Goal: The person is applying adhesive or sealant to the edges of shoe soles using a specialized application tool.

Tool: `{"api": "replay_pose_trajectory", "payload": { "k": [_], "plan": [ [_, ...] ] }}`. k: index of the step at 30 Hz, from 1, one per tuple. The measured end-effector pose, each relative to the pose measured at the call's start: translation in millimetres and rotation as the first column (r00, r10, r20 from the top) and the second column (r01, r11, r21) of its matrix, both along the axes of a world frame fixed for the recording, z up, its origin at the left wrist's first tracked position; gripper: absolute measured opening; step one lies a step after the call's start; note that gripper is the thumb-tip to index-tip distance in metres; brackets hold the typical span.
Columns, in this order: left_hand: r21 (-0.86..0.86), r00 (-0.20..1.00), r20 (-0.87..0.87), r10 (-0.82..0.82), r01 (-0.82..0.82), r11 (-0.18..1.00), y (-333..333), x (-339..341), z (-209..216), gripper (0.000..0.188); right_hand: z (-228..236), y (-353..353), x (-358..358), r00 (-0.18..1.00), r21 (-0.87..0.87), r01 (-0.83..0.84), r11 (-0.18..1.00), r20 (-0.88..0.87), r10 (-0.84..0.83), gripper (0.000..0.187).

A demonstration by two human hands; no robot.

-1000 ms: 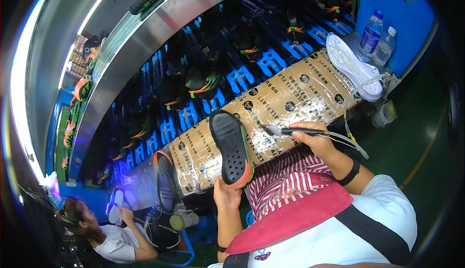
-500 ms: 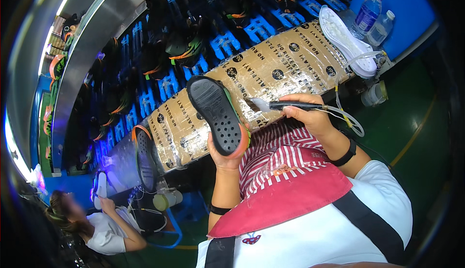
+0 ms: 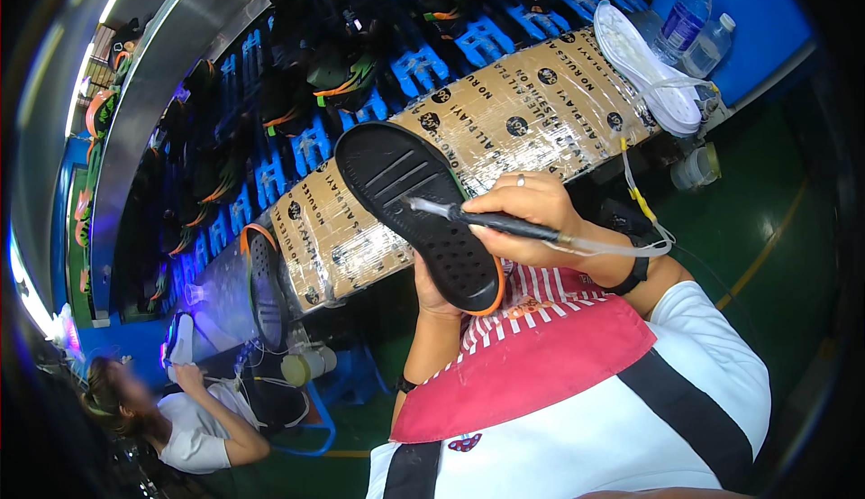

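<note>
A black shoe sole (image 3: pixel 378 158) with an orange rim at its near end is tilted up above the cardboard-covered bench. My left hand (image 3: pixel 434 290) grips its near end from the left and underneath, so part of those fingers is hidden. Closed around the dark handle of a brush (image 3: pixel 514 225) is my right hand (image 3: pixel 532 206). The brush's pale tip lies over the grooved middle of the sole, seemingly touching it. From the handle's back end a clear tube (image 3: pixel 622 248) curves away to the right.
A white sole (image 3: pixel 644 71) and two bottles (image 3: pixel 687 21) stand at the bench's right end. Another black sole (image 3: pixel 266 292) leans at its left end. Beyond the cardboard (image 3: pixel 505 107), blue racks (image 3: pixel 419 71) carry dark shoes. At lower left, a co-worker (image 3: pixel 194 427) handles a white sole.
My right hand has moved left, bringing the brush from beside the sole onto its surface. The sole has turned and tilted, its near end shifting right.
</note>
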State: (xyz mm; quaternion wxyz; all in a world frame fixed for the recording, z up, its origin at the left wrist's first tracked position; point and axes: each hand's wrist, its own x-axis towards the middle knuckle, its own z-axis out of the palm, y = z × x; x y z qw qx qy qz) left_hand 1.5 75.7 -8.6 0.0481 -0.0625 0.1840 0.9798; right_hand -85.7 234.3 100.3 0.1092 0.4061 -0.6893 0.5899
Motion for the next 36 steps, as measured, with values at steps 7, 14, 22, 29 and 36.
{"api": "replay_pose_trajectory", "payload": {
  "k": [7,14,22,29,36],
  "plan": [
    [-0.054,0.997,0.077,-0.028,0.032,0.998,9,9,-4,0.06,-2,-24,5,0.932,0.065,0.152,0.986,-0.343,-0.121,0.023],
    [0.11,0.987,0.111,-0.113,0.1,0.989,-1,7,-6,0.061,-8,-23,17,0.94,-0.021,-0.185,0.983,-0.296,0.17,0.02],
    [0.04,0.999,0.024,-0.045,0.044,0.998,2,15,-11,0.059,-8,-19,23,0.941,0.163,0.008,0.987,-0.335,0.048,0.023],
    [-0.067,0.997,-0.052,0.063,-0.066,0.996,-4,8,-9,0.053,-15,-15,16,0.951,0.033,0.059,0.998,-0.306,-0.046,0.023],
    [-0.073,0.996,-0.054,0.073,-0.077,0.994,-11,9,-21,0.056,-15,-15,24,0.941,0.073,-0.146,0.987,-0.298,0.161,0.023]
  ]
}}
